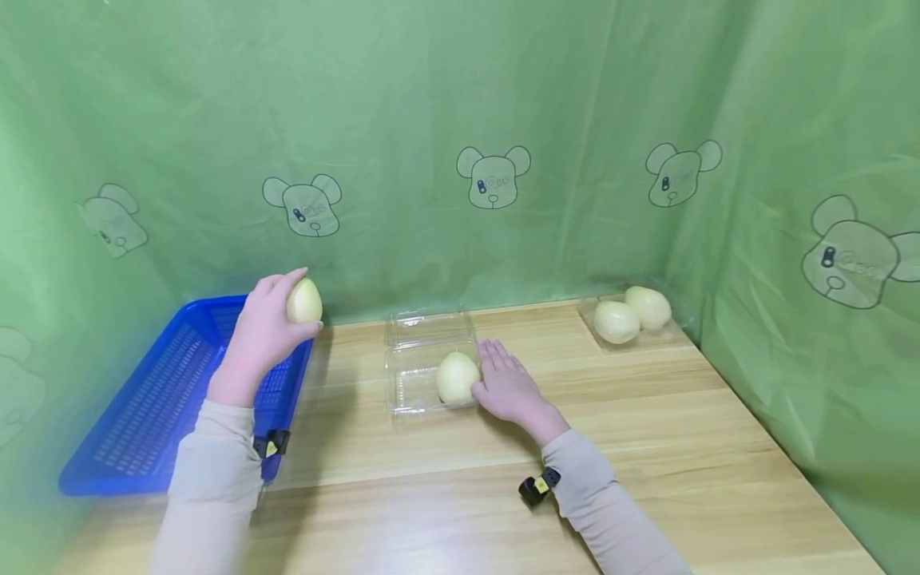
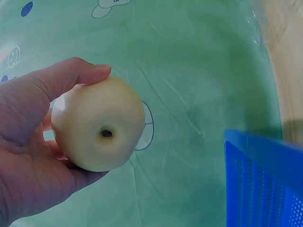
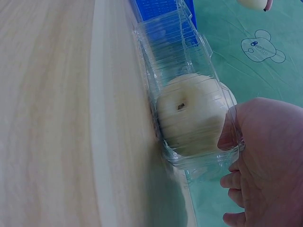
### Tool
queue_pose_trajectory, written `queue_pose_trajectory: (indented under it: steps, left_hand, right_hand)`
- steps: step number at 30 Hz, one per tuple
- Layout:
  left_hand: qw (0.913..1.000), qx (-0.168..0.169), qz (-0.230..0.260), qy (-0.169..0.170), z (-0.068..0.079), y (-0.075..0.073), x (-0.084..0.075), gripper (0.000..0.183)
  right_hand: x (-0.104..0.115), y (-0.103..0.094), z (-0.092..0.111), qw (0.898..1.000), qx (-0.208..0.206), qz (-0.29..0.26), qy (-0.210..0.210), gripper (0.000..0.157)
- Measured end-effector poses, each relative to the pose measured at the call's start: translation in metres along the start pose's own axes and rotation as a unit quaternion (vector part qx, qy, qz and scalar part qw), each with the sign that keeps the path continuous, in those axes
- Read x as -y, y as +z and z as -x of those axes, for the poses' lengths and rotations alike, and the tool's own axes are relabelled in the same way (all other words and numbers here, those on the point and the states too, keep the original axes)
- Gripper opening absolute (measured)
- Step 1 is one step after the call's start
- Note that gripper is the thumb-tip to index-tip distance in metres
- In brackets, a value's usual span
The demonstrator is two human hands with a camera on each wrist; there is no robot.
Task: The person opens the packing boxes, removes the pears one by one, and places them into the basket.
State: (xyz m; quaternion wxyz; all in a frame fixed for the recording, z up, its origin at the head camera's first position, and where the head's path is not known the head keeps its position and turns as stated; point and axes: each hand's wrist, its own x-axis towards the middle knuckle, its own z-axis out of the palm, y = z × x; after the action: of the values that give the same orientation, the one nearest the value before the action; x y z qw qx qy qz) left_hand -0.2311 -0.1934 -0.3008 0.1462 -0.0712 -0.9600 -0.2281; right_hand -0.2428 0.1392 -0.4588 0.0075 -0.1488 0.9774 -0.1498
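My left hand [image 1: 264, 323] grips a pale yellow pear [image 2: 102, 125], thumb on one side and fingers on the other, raised above the far right corner of the blue basket [image 1: 183, 307]. Its dark-centred end faces the left wrist camera. On the table, a clear plastic box [image 1: 413, 391] lies with its lid folded back, holding another pear [image 1: 457, 377] at its right end. My right hand [image 1: 510, 391] is at the box's right end; in the right wrist view its thumb [image 3: 228, 135] hooks over the wall beside the pear, fingers outside.
At the back right, two pears [image 1: 616, 322] sit in another clear plastic box [image 1: 600, 339]. Green curtains [image 1: 402, 200] printed with bear heads enclose the wooden table [image 1: 460, 479] at the back and sides.
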Motion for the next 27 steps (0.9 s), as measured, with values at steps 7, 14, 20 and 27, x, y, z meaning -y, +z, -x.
queue_pose_trajectory:
  steps: [7, 14, 20, 27]
  left_hand:
    - [0.9999, -0.005, -0.012, -0.005, 0.001, -0.009, 0.007, 0.078]
    - [0.9997, -0.004, -0.020, -0.014, -0.003, -0.013, 0.015, 0.079]
    - [0.9995, -0.010, -0.021, -0.022, -0.007, -0.017, 0.026, 0.079]
    - [0.9994, 0.001, -0.016, -0.032, -0.009, -0.016, 0.042, 0.080]
  right_hand:
    - [0.001, 0.001, -0.001, 1.000, 0.001, 0.001, -0.003, 0.069]
    - [-0.001, 0.002, -0.001, 1.000, 0.002, -0.003, 0.000, 0.070]
    - [-0.003, 0.004, -0.004, 1.000, 0.003, 0.002, 0.001, 0.071]
    - [-0.001, 0.002, -0.003, 1.000, 0.005, 0.000, 0.001, 0.070]
